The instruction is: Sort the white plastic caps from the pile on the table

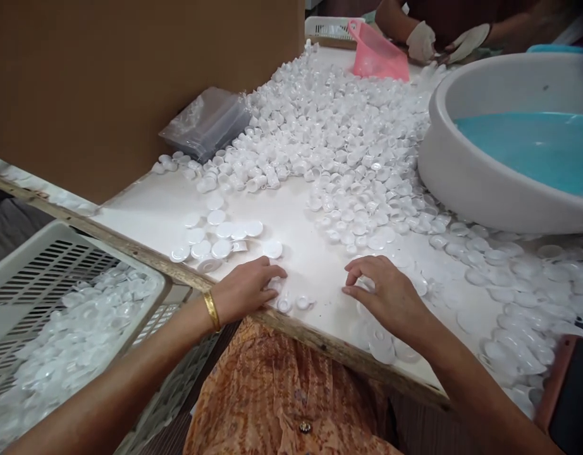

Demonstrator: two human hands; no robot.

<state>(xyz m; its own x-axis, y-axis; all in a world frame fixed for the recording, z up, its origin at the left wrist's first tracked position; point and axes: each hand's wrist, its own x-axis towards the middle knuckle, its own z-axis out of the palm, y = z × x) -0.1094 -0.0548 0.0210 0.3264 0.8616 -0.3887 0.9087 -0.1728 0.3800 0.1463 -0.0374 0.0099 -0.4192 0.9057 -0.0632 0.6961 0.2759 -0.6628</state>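
My left hand (pixel 246 284) is at the table's front edge, a gold bangle on its wrist. Its thumb and fingers close around a small white plastic cap (pixel 275 286), partly hidden by them. Just to the right lie two small ring-shaped caps (pixel 294 303). My right hand (pixel 389 300) hovers over the tabletop with thumb and forefinger curled almost together. White plastic shows inside that curl, but whether it is held I cannot make out. Flat round white pieces (pixel 381 344) lie beneath this hand. Left of centre, several white round caps (pixel 220 246) form a loose group.
A big heap of white caps (pixel 339 126) covers the table's back. Around it are a grey-white tub (pixel 504 196), a pink scoop (pixel 377 57), clear plastic bags (pixel 206 123) and a cardboard box (pixel 130 76). A basket (pixel 149 278) stands lower left. Opposite, a co-worker's gloved hands (pixel 466 43) work.
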